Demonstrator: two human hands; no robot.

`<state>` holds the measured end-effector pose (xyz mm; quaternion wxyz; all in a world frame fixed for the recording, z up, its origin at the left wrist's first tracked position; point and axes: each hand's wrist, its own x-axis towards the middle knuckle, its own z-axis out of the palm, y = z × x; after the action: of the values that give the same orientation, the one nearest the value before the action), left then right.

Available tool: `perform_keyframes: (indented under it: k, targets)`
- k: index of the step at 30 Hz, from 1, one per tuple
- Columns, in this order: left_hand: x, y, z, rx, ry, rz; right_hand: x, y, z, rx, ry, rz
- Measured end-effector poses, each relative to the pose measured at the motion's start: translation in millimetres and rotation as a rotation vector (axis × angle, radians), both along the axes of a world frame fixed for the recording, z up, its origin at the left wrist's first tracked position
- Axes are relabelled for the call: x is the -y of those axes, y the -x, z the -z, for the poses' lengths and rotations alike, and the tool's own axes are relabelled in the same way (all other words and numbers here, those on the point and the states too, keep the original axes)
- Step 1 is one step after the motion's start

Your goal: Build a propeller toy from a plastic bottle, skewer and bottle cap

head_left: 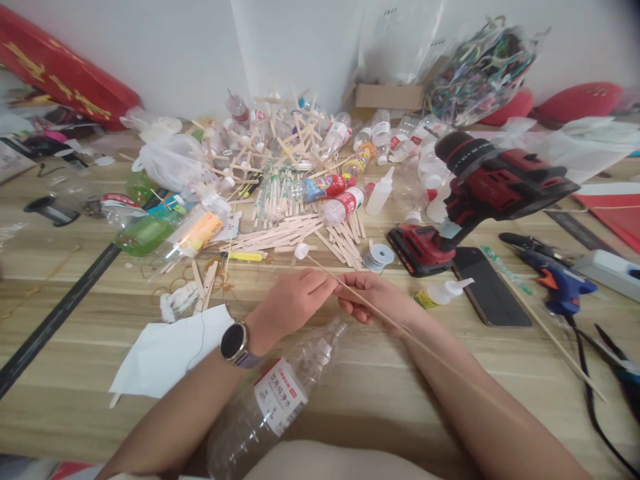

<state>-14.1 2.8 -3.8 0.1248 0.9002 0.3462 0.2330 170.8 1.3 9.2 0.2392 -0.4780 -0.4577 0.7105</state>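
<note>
Thin stick is up off the tabletop, between the two hands; long axis runs far-left to near-right, with a white cap at the far-left end, just beyond the left hand. Left is the nearer hand to the cap; the tail passes over the right hand and along above the right forearm, blurring out toward near right. Both hands look pinched on the stick at one spot, fingertips practically meeting; exact finger contact is hard to tell. Left reaches in from near left, back of hand up; right comes from near right, fingers curled. Clear bottle lies below on a slant, neck pointing far-right, just near-side of the fingertips.
</note>
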Motion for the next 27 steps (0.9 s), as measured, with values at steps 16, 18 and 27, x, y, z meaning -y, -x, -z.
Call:
perform_keyframes:
  k: [16,18,27]
  targets:
    - [5.4,2.0,-0.4,-0.138,-0.136,0.007,3.3,-27.4,-28.0,0.347,-0.340,-0.010]
    - [4.3,1.7,1.7,-0.132,-0.117,-0.004,7.9,-21.6,-28.7,0.479,-0.432,-0.052]
    - [2.3,-6.9,0.8,0.019,0.063,-0.102,9.7,-6.5,-12.6,0.581,-0.518,-0.131]
